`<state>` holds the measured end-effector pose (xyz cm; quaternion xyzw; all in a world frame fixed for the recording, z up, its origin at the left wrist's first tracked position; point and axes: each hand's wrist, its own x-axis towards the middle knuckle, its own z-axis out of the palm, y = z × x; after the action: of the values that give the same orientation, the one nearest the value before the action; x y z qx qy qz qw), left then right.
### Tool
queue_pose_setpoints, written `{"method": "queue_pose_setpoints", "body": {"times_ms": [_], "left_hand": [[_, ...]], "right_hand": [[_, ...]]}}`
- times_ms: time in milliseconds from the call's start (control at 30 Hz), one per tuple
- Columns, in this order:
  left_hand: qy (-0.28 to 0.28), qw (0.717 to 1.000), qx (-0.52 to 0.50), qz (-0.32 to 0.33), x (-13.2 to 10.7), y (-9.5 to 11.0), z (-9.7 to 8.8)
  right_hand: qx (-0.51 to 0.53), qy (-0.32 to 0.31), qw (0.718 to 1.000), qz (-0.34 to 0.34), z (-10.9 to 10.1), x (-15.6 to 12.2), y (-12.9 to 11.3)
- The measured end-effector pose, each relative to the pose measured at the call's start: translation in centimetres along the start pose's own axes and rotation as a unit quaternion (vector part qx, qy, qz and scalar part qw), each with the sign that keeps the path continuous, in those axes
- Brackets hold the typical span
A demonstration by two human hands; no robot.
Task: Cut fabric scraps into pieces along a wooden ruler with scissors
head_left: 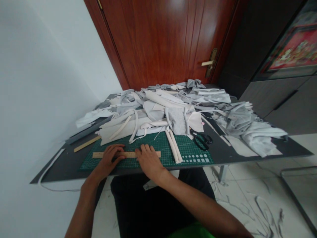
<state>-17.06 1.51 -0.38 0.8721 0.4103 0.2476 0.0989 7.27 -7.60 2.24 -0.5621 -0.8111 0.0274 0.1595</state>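
My left hand (110,158) and my right hand (148,162) rest side by side on a wooden ruler (126,154), fingers pressing down on it. The ruler lies across the front of a green cutting mat (158,148). Just beyond my right hand, two pale rolled fabric strips (173,147) lie on the mat. Black-handled scissors (201,140) sit at the mat's far right corner. Behind the mat rises a large heap of grey and white fabric scraps (158,112). A second wooden strip (87,144) lies left of the mat.
The dark tabletop (59,172) has its front edge close to my lap, and more fabric (260,135) spreads over its right side. Behind it stands a red-brown wooden door (158,39). Grey scraps (262,211) litter the tiled floor at lower right.
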Motion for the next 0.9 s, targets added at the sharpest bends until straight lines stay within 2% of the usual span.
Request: {"method": "queue_pose_setpoints", "body": {"times_ms": [133, 167, 233, 300, 367, 433, 467, 533, 633, 667, 767, 900], "left_hand": [[0.014, 1.0, 0.009, 0.004, 0.1, 1.1, 0.0], [0.034, 0.999, 0.016, 0.009, 0.0, 1.5, 0.0], [0.108, 0.993, 0.037, 0.019, -0.1, 2.5, 0.0], [0.209, 0.976, 0.06, 0.029, -0.3, 4.0, 0.4], [0.277, 0.957, 0.073, 0.05, -0.3, 6.2, 1.3], [0.314, 0.941, 0.055, 0.113, 0.0, 9.0, 2.7], [0.31, 0.938, 0.034, 0.149, 0.4, 10.5, 3.5], [0.245, 0.945, -0.01, 0.217, 1.6, 13.5, 5.2], [0.009, 0.964, -0.031, 0.265, 4.0, 17.1, 7.2], [-0.034, 0.963, -0.032, 0.265, 4.8, 17.9, 7.8], [-0.076, 0.961, -0.035, 0.262, 6.4, 18.9, 8.8], [-0.085, 0.961, -0.033, 0.262, 7.0, 18.5, 9.3]], "right_hand": [[-0.006, -0.009, 1.0, -0.016, 0.1, 0.2, -0.7], [-0.003, -0.017, 1.0, -0.011, -0.2, -0.1, -0.7], [0.007, -0.034, 0.999, 0.016, -1.1, -1.4, 0.0], [0.023, -0.033, 0.998, 0.053, -2.7, -3.4, 1.7], [0.061, -0.008, 0.993, 0.097, -4.7, -6.2, 4.5], [0.083, 0.033, 0.984, 0.156, -6.7, -9.5, 8.1], [0.082, 0.052, 0.977, 0.188, -7.6, -11.2, 10.1], [0.076, 0.066, 0.969, 0.225, -9.1, -14.7, 14.1], [0.072, 0.052, 0.969, 0.23, -10.4, -19.0, 19.2], [0.068, 0.039, 0.971, 0.227, -10.6, -20.1, 20.4], [0.049, 0.019, 0.973, 0.224, -10.8, -22.4, 22.4], [0.044, 0.006, 0.98, 0.196, -11.6, -23.1, 22.7]]}}
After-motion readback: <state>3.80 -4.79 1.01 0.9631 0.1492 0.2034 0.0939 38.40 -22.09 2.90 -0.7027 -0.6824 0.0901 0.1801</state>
